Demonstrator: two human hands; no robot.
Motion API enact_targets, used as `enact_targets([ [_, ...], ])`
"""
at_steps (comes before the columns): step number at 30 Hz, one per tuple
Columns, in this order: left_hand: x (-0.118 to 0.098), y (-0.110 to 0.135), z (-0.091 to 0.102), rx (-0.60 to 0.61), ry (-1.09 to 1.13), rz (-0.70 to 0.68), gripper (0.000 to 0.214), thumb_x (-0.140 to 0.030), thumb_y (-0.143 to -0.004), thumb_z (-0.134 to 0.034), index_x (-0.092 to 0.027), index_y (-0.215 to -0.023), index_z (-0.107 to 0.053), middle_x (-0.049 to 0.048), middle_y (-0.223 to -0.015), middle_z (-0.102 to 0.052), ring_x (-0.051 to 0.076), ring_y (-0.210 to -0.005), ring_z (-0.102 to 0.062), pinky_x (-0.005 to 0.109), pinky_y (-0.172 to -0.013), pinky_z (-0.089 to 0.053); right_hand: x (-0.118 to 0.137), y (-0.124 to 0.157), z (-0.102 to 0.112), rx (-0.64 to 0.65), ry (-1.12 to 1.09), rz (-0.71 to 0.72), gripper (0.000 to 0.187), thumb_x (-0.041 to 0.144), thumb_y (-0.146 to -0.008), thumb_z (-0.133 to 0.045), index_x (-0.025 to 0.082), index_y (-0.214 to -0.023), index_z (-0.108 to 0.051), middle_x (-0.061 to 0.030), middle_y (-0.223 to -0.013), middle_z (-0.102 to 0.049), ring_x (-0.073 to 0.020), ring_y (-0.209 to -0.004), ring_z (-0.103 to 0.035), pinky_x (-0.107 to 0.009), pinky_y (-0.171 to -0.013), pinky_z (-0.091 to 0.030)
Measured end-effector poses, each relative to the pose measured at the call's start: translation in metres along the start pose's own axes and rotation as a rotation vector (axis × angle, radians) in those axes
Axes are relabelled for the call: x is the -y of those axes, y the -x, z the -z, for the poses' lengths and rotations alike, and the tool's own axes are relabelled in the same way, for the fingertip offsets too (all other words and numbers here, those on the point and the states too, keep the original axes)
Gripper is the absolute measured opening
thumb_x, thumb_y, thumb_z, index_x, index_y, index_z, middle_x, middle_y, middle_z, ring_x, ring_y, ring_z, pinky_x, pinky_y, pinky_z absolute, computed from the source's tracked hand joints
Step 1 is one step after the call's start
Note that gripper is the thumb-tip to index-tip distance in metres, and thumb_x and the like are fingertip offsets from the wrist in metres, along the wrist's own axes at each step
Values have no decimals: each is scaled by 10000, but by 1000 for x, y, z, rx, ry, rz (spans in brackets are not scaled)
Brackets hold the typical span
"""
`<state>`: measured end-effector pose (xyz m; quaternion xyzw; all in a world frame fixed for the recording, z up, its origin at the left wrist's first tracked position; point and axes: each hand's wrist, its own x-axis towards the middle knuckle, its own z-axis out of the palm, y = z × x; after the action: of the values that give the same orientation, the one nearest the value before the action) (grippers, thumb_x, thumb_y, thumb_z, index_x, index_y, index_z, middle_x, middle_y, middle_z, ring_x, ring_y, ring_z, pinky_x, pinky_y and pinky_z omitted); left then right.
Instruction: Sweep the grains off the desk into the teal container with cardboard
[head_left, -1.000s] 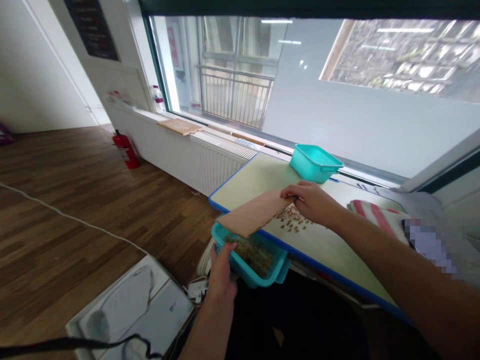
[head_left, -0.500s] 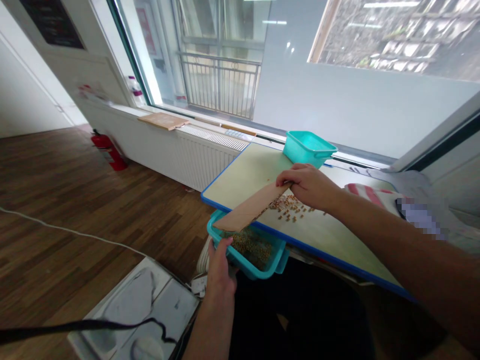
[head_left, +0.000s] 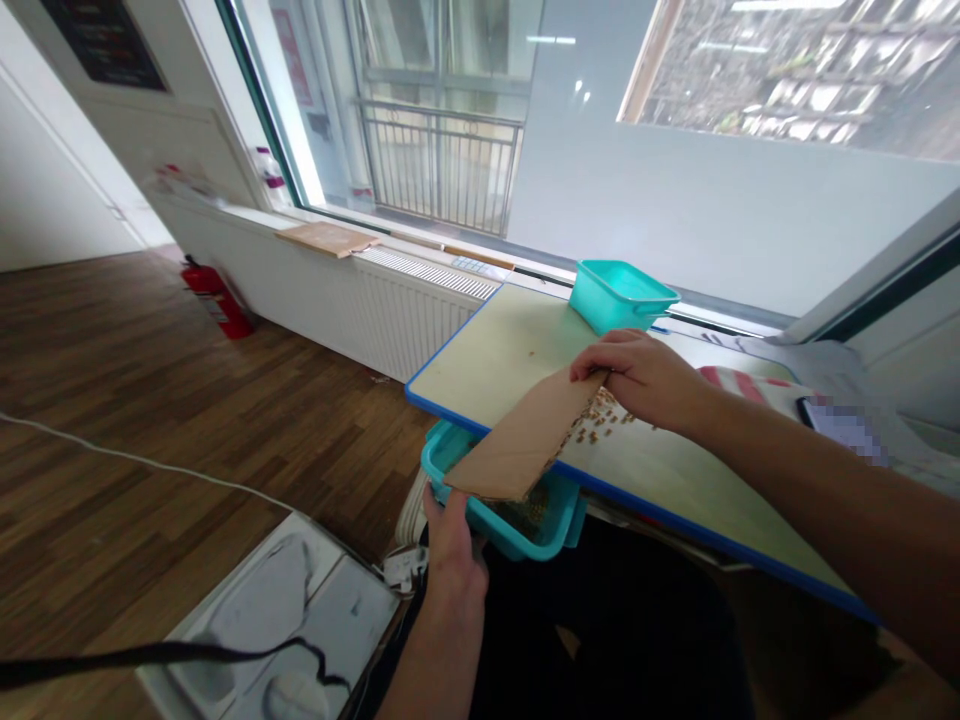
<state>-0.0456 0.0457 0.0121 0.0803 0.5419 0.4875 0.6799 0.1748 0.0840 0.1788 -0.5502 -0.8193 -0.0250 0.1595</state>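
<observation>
Right hand (head_left: 645, 380) pinches a cardboard sheet (head_left: 525, 445) slanted across grains (head_left: 600, 425) toward the table (head_left: 495, 360) edge; left hand (head_left: 454, 560) clasps a teal tub (head_left: 517, 538) just below, catching spill.

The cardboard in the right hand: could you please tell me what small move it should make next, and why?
Probably sweep the cardboard toward the table edge, pushing the loose grains into the bin. The grains lie scattered beside the right hand, and the left hand holds the bin just under that edge.
</observation>
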Motion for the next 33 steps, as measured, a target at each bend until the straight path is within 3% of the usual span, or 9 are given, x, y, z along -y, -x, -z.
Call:
enact_targets([
  [5, 6, -1, 0, 22, 16, -9, 679, -444, -741, -708, -403, -1350, -410, 28, -1227, -620, 234, -989, -645, 338, -692, -535, 1, 7, 4, 12, -21, 14, 343, 88, -681, -413, 243, -812, -689, -11, -798, -708, -186, -823, -623, -342, -838, -423],
  [9, 6, 1, -4, 5, 1, 59, 539, -332, -782, -660, -361, -1288, -477, 41, -1165, -638, 224, -959, -645, 348, -717, -533, 8, 8, 9, 31, -23, -11, 310, 103, -694, -424, 235, -801, -684, -15, -785, -694, -184, -818, -617, -341, -838, -412],
  [13, 5, 7, -8, 17, -7, 39, 459, -288, -790, -640, -358, -1224, -507, 23, -1147, -631, 212, -943, -635, 355, -735, -532, 17, 7, 13, 34, -19, -2, 293, 110, -704, -422, 231, -791, -674, -11, -729, -661, -174, -769, -595, -325, -803, -404],
  [20, 12, 4, -5, 33, -4, 35, 547, -344, -763, -683, -420, -1264, -477, 12, -1183, -623, 223, -965, -633, 345, -702, -532, 26, 11, 13, -8, -33, 22, 281, 101, -713, -425, 226, -786, -665, -13, -767, -701, -179, -781, -614, -323, -813, -410],
  [33, 24, 21, -13, 40, 75, -8, 647, -271, -769, -708, -365, -1335, -407, 46, -1178, -639, 233, -978, -664, 343, -711, -565, 39, 20, 15, -61, -8, -121, 288, 120, -706, -418, 215, -799, -673, -18, -746, -683, -172, -740, -615, -277, -689, -421],
])
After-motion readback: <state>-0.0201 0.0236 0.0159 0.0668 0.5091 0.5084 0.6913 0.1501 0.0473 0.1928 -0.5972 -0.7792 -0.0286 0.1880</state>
